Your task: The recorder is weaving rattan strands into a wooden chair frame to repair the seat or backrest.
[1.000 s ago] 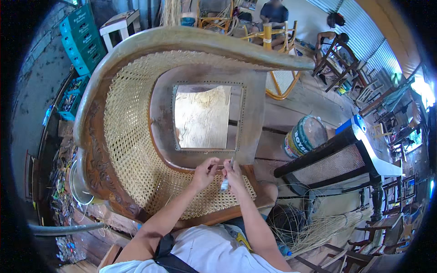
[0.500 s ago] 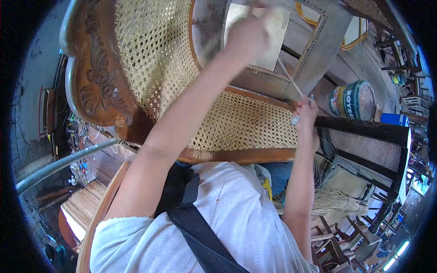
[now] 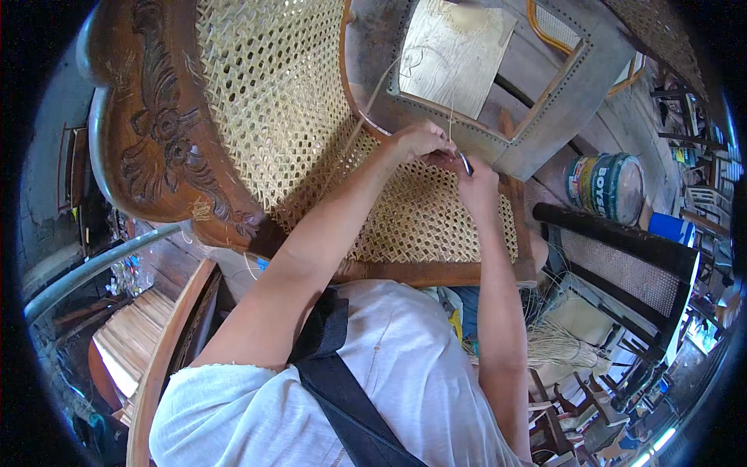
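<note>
The carved wooden chair [image 3: 175, 148], brown with scrolled leaf relief, spreads before me, its pale cane mesh [image 3: 280, 101] woven into small openings. Its smooth greyish seat frame [image 3: 537, 152] has a squared opening edged with tiny holes. Beside that frame, above the mesh, my right hand [image 3: 480, 183] closes on a slim, shiny tool [image 3: 466, 164]; my left hand [image 3: 424, 142] pinches a thin, pale strand [image 3: 450, 117].

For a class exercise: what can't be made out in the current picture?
Head view:
Tool: its grip, hidden by the right hand.
Strand: lower end, too fine to follow at the left hand.
Chair: far part, cut off by the upper edge.
Straw: partly hidden behind the right forearm.
</note>
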Demonstrator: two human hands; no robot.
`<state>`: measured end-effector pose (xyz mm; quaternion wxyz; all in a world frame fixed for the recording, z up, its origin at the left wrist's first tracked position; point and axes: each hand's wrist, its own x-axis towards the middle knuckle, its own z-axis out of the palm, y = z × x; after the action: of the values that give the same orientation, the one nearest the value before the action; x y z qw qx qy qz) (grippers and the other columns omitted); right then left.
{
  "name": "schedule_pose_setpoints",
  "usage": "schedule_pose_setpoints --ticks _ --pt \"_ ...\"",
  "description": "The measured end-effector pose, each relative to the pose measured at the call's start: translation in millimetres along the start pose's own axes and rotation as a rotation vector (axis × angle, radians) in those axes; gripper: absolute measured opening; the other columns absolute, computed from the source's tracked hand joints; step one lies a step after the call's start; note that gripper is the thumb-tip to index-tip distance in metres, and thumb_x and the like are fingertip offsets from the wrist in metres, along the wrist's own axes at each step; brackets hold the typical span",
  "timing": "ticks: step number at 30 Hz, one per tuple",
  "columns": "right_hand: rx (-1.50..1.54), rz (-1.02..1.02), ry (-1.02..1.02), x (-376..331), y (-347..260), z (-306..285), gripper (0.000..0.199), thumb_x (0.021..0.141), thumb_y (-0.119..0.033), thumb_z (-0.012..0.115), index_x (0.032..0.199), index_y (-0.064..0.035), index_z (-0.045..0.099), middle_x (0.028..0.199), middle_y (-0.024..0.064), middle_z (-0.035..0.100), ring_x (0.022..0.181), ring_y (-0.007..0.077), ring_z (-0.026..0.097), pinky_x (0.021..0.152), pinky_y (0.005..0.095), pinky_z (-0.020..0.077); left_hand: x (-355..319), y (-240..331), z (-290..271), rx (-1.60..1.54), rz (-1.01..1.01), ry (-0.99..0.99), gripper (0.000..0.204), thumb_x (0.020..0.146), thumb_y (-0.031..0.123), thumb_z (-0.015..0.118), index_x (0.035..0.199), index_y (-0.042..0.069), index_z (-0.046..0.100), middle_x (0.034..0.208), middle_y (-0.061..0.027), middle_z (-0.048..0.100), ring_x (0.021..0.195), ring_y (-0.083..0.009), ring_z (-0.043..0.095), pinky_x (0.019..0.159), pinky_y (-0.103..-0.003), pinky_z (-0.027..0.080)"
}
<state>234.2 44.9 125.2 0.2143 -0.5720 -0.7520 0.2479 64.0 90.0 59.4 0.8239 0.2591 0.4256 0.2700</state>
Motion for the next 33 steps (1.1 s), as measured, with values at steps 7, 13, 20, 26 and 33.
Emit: schedule_pose_setpoints --ticks 7,13,20,26,33 --pt "0.114 0.535 -0.487 14 30 -4 0.020 0.082 -0.016 0.060 0.090 0.0014 0.064 0.066 0.0172 0.064 0.058 0.0302 0.065 0.058 0.0388 0.0503 18 -19 -33 0.716 0.282 0.123 0.012 0.085 0.012 0.063 0.083 0.001 0.068 0.073 -0.0067 0.069 0.065 -0.0121 0.065 0.060 -0.029 0.053" --pt "0.089 0.603 -0.693 13 4 -20 0.034 0.082 -0.014 0.056 0.113 -0.0009 0.059 0.088 0.0220 0.067 0.078 0.0333 0.067 0.072 0.0402 0.0520 27 -31 -48 0.676 0.211 0.084 0.008 0.083 0.009 0.063 0.085 0.002 0.067 0.072 -0.0048 0.068 0.063 -0.0094 0.063 0.058 -0.026 0.052" --pt "-0.377 0.352 -0.847 25 -12 -20 0.037 0.081 -0.016 0.056 0.117 -0.0060 0.060 0.111 0.0226 0.063 0.102 0.0374 0.061 0.089 0.0454 0.0477 35 -33 -40 0.659 0.279 -0.011 0.011 0.076 0.012 0.070 0.082 0.003 0.070 0.071 -0.0046 0.068 0.062 -0.0109 0.063 0.058 -0.027 0.051" --pt "-0.444 0.349 -0.833 41 -12 11 0.029 0.079 -0.016 0.060 0.103 0.0001 0.066 0.102 0.0240 0.066 0.092 0.0346 0.067 0.081 0.0419 0.0537 43 -40 -52 0.784 0.382 -0.018 0.016 0.065 0.016 0.074 0.077 0.006 0.071 0.071 -0.0050 0.068 0.062 -0.0122 0.063 0.059 -0.029 0.050" --pt "-0.342 0.602 -1.082 86 -52 7 0.019 0.077 -0.010 0.067 0.094 0.0005 0.066 0.083 0.0157 0.069 0.067 0.0184 0.069 0.058 0.0317 0.0556 28 -36 -46 0.727 0.263 0.097 0.013 0.062 0.013 0.074 0.072 0.008 0.067 0.068 -0.0047 0.065 0.064 -0.0131 0.060 0.059 -0.030 0.048"
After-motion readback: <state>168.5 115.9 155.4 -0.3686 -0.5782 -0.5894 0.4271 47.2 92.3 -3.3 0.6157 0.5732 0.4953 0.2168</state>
